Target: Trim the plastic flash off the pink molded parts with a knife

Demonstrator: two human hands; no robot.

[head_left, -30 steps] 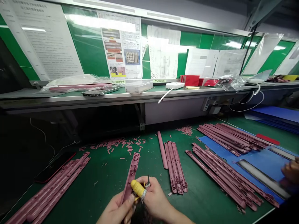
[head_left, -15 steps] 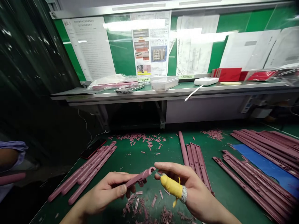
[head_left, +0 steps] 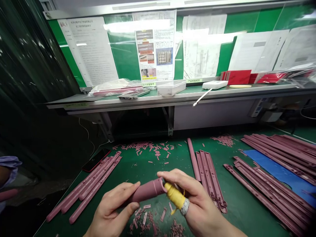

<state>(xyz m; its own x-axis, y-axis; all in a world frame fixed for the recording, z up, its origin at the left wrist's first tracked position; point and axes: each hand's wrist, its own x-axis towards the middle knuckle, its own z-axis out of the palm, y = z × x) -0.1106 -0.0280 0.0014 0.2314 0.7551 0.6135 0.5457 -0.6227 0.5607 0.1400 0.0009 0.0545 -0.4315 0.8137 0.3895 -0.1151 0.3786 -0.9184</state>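
Left hand (head_left: 118,205): grip clamped on pink part (head_left: 148,191); right hand (head_left: 197,200): grip unclear

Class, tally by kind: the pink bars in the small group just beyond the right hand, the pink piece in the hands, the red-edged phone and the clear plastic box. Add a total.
Smooth rounded bar: 1
Open-faced bars: 3
Held pink piece: 1
Red-edged phone: 1
Clear plastic box: 1
Total: 7
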